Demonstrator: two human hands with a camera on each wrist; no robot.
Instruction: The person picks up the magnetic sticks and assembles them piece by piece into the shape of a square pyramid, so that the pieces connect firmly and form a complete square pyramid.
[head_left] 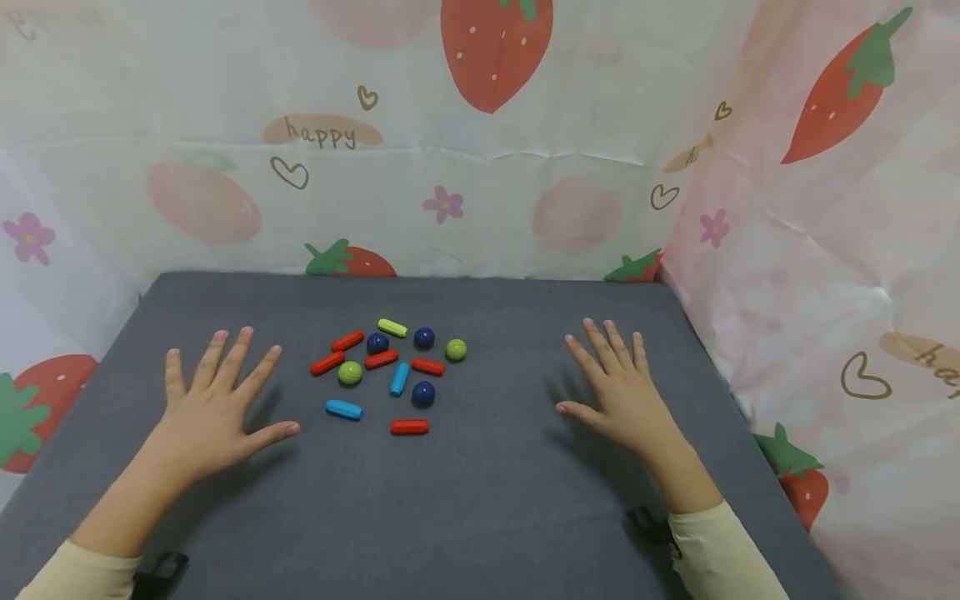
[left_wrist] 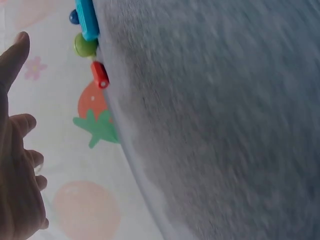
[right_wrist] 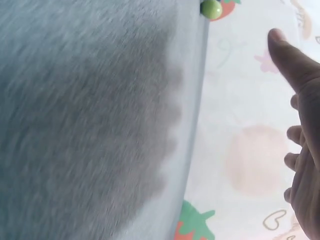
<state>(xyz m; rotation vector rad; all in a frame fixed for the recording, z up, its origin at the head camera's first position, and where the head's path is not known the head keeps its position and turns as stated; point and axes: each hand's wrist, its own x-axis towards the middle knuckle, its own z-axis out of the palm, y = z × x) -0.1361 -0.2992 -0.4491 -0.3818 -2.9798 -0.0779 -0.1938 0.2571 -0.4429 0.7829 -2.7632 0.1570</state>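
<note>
My left hand (head_left: 210,412) is spread palm down over the left side of the table, its fingers straight and apart, holding nothing. On the other side my right hand (head_left: 618,392) is spread the same way, also holding nothing. Between them, nearer the left hand, lies a loose group of small pieces: red sticks (head_left: 409,427), blue sticks (head_left: 344,409), a yellow-green stick (head_left: 393,327), dark blue balls (head_left: 423,394) and green balls (head_left: 350,372). The blue stick at the lower left is closest to my left thumb. A green ball (right_wrist: 211,9) shows at the top of the right wrist view.
A grey cloth covers the table (head_left: 495,500). Behind it and at both sides hangs a pale curtain (head_left: 480,158) printed with strawberries, hearts and flowers. Dark straps (head_left: 161,575) show beside both wrists.
</note>
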